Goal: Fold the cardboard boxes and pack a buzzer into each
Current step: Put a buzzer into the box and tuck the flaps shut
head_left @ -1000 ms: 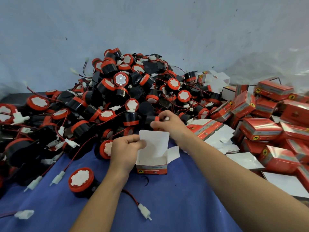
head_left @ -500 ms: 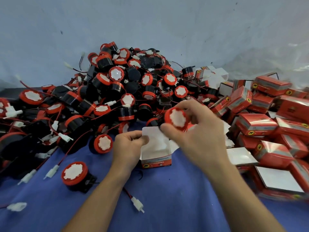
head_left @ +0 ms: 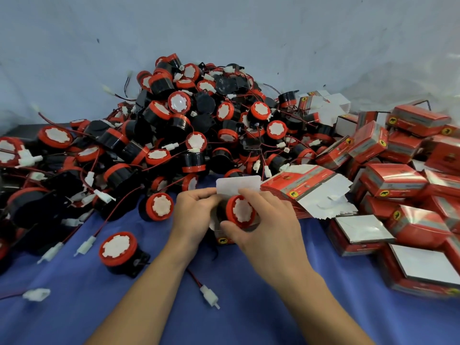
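A buzzer (head_left: 241,211) is pinched by the right grip (head_left: 268,227), thumb under its red rim and fingers curled over the top, with its white face turned toward the camera. The buzzer is held at the open mouth of a small box (head_left: 237,186); how far its black body is inside cannot be told. The box is clamped at its left side by the left grip (head_left: 194,215), whose fingers are curled round it, and its white lid flap is stood up behind both grips. The box is rested on a blue cloth-covered surface (head_left: 249,307), and a strip of its red front is seen below the right thumb. Just left of the left grip a loose buzzer (head_left: 159,206) is laid face up, and a second loose one (head_left: 118,249) is placed nearer the camera. A white connector (head_left: 209,293) on a red and black wire is laid between the forearms. Just right of the box a fanned stack of flat boxes (head_left: 306,188) is spread out. Behind the grips a big heap of buzzers (head_left: 199,125), tangled in wires, is piled against a pale wall (head_left: 224,33). Along the right side many red closed boxes (head_left: 393,180) are heaped.
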